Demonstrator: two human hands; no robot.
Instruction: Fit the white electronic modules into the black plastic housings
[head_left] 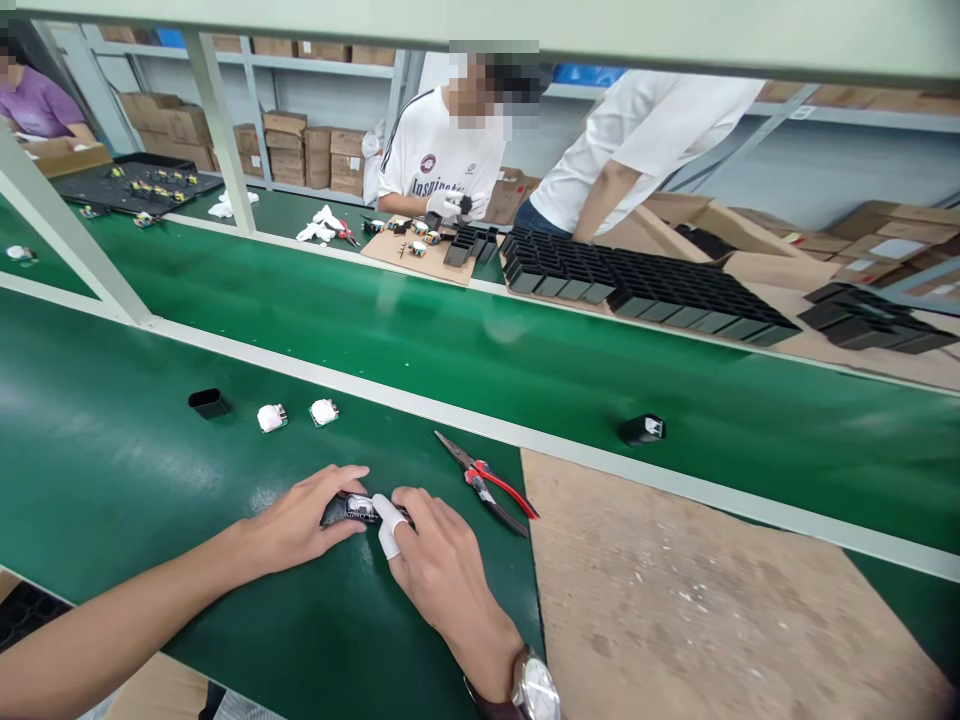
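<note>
Currently, the left hand (304, 515) grasps a small black case (361, 509) between thumb and fingers (341, 475), low in the frame, left of centre. The right hand (442, 560) has white covers (387, 522) at the case's right end; whether it grips, I cannot tell. Pliers (480, 474) lie on the green bench (277, 640) at lower middle, two white-topped boards (324, 411) further left.

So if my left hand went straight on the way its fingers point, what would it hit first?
Most likely your right hand, whose white finger covers sit just ahead of your left hand, at the black casing; depth is unclear, so it might pass above them.
</note>
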